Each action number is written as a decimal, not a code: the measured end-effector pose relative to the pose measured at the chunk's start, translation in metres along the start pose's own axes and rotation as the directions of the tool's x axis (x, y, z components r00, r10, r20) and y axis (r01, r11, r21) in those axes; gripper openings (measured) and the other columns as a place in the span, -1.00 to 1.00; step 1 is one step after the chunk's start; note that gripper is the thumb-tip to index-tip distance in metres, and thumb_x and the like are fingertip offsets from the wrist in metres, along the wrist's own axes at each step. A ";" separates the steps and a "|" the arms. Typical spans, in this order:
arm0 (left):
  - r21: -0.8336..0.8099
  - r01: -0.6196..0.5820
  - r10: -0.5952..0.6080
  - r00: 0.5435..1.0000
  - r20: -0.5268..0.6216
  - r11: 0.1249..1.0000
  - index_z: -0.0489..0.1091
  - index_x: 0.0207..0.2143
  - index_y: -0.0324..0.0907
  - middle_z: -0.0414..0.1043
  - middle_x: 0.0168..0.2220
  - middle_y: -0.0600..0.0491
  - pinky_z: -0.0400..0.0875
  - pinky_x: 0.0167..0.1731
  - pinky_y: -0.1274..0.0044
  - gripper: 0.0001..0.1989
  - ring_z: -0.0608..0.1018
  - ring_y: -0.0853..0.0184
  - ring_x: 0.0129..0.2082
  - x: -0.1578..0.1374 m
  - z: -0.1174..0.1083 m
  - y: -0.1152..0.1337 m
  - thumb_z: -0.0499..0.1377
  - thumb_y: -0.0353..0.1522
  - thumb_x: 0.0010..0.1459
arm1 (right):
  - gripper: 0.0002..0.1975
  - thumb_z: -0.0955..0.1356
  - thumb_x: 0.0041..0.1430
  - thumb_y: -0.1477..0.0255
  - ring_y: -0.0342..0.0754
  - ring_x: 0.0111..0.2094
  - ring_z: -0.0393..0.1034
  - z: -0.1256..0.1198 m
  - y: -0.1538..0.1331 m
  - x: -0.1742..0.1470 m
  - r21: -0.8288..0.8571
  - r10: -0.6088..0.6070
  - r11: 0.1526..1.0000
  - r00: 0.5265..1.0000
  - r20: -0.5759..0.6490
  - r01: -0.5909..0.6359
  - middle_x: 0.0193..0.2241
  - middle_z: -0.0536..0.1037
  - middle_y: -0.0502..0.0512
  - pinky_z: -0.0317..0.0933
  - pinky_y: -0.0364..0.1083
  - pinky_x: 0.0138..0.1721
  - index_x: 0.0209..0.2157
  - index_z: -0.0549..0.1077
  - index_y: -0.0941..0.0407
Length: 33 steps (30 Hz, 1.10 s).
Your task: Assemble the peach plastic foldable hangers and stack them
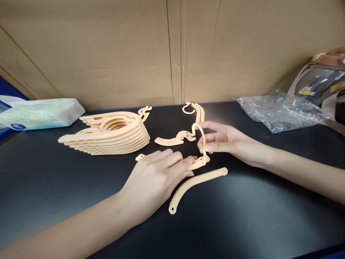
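Observation:
My right hand (219,138) pinches a cream plastic hanger hook (202,138), its curve pointing up. The hook's lower end meets a curved hanger arm (198,164). That arm lies under my left hand (159,174), whose fingers close over it; its far end is partly hidden. Just in front of both hands, a loose curved hanger arm (198,185) with a hole at each end rests on the table. Behind my left hand lies another hanger piece (175,138) with a notched, curled end.
A stack of cream folding hangers (107,138) stands at left. More hanger parts (198,111) lie near the cardboard wall (129,54). A tissue pack (51,113) is at far left; a clear plastic bag (283,111) and a transparent container (320,82) are at right.

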<state>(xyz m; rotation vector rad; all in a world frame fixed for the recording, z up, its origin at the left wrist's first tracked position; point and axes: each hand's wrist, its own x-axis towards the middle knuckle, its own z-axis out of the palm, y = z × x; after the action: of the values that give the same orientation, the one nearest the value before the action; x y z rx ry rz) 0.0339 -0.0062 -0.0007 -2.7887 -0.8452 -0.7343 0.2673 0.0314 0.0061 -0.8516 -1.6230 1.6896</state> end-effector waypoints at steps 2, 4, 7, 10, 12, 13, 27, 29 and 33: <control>-0.018 -0.002 0.002 1.000 -0.009 1.000 0.45 -0.07 -0.26 0.45 -0.42 0.10 0.25 -0.49 0.53 -0.76 0.44 0.36 -0.46 0.000 0.000 0.000 0.04 -0.36 0.36 | -0.55 0.41 0.18 0.47 -0.17 -0.37 0.40 -0.001 -0.001 0.000 0.023 0.000 1.000 1.000 0.018 -0.001 -0.40 0.51 -0.08 0.19 -0.11 -0.26 0.08 0.26 0.05; -0.028 0.015 -0.015 1.000 -0.008 0.999 0.44 -0.06 -0.26 0.43 -0.43 0.10 0.25 -0.49 0.53 -0.76 0.44 0.36 -0.47 0.000 0.000 0.000 0.04 -0.36 0.36 | -0.56 0.40 0.19 0.48 -0.18 -0.38 0.39 -0.002 0.000 0.001 0.043 -0.015 0.999 1.000 0.014 0.015 -0.40 0.51 -0.09 0.18 -0.12 -0.25 0.08 0.26 0.05; -0.026 0.032 -0.032 0.999 0.006 0.999 0.44 -0.06 -0.25 0.41 -0.44 0.11 0.26 -0.49 0.52 -0.76 0.44 0.35 -0.48 -0.001 0.000 0.000 0.04 -0.35 0.36 | -0.55 0.41 0.19 0.47 -0.17 -0.38 0.39 -0.002 0.002 0.001 0.051 -0.019 0.999 1.000 0.003 0.019 -0.40 0.51 -0.09 0.18 -0.11 -0.24 0.08 0.25 0.05; -0.021 0.042 -0.041 0.999 0.015 0.999 0.45 -0.07 -0.24 0.42 -0.44 0.11 0.25 -0.50 0.53 -0.75 0.44 0.36 -0.47 -0.001 0.000 0.000 0.03 -0.34 0.36 | -0.53 0.41 0.17 0.46 -0.16 -0.38 0.39 -0.001 0.003 0.001 0.035 -0.017 0.999 1.000 -0.015 0.018 -0.40 0.51 -0.08 0.19 -0.09 -0.24 0.09 0.25 0.04; -0.017 0.043 -0.043 0.999 0.017 0.999 0.45 -0.06 -0.24 0.43 -0.43 0.10 0.24 -0.51 0.53 -0.75 0.44 0.36 -0.47 -0.001 0.000 0.000 0.03 -0.34 0.37 | -0.52 0.41 0.17 0.45 -0.15 -0.37 0.40 0.000 0.003 0.001 0.019 -0.017 1.000 1.000 -0.024 0.018 -0.40 0.51 -0.08 0.21 -0.08 -0.23 0.10 0.25 0.04; -0.015 0.041 -0.041 0.999 0.019 0.999 0.45 -0.06 -0.24 0.44 -0.43 0.10 0.24 -0.51 0.53 -0.74 0.45 0.36 -0.47 -0.001 0.000 0.000 0.02 -0.34 0.37 | -0.52 0.41 0.17 0.45 -0.15 -0.37 0.40 0.000 0.002 0.001 0.010 -0.018 1.000 0.999 -0.027 0.018 -0.40 0.51 -0.08 0.21 -0.08 -0.22 0.11 0.25 0.05; 0.011 0.024 -0.025 0.999 0.026 1.000 0.46 -0.04 -0.24 0.44 -0.44 0.10 0.24 -0.51 0.49 -0.71 0.43 0.33 -0.48 -0.001 0.000 0.000 0.00 -0.34 0.38 | -0.57 0.41 0.16 0.44 -0.13 -0.34 0.45 0.005 0.000 -0.002 -0.165 -0.089 0.984 0.991 -0.100 0.072 -0.40 0.49 -0.09 0.30 -0.04 -0.15 0.04 0.27 0.08; 0.012 0.030 -0.031 0.999 0.035 0.999 0.45 -0.05 -0.24 0.44 -0.44 0.10 0.24 -0.50 0.49 -0.71 0.44 0.34 -0.47 -0.001 0.000 0.000 -0.01 -0.33 0.38 | -0.58 0.42 0.15 0.44 -0.12 -0.34 0.46 0.006 -0.002 -0.002 -0.202 -0.105 0.976 0.988 -0.118 0.079 -0.40 0.48 -0.10 0.30 -0.04 -0.14 0.03 0.27 0.07; 0.018 0.044 -0.045 0.997 0.059 0.999 0.45 -0.06 -0.22 0.46 -0.42 0.10 0.25 -0.49 0.48 -0.73 0.44 0.34 -0.46 -0.002 -0.001 0.000 0.00 -0.34 0.38 | -0.58 0.41 0.15 0.43 -0.13 -0.33 0.45 0.009 -0.004 -0.004 -0.247 -0.132 0.965 0.981 -0.142 0.094 -0.40 0.48 -0.10 0.30 -0.07 -0.12 0.01 0.26 0.07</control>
<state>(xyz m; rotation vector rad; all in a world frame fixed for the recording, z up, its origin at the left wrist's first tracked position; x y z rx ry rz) 0.0319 -0.0079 -0.0010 -2.7988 -0.9221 -0.6506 0.2623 0.0226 0.0103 -0.9620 -1.7528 1.3312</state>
